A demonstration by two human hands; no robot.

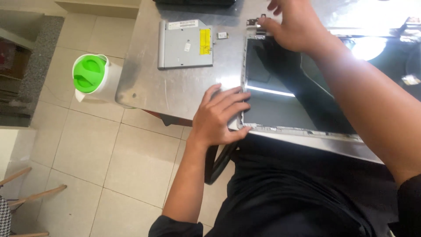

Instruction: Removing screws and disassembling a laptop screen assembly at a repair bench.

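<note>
Bare forearms, black sleeves at the elbows, black clothing.

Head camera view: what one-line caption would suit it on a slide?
Two bare hands, left hand and right hand, press opposite corners of a laptop screen panel on a metal table.

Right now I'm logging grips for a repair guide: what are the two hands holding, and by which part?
Both rest on the laptop screen panel: the left hand presses its near left corner, the right hand its far left corner by the hinge. Neither lifts it.
</note>
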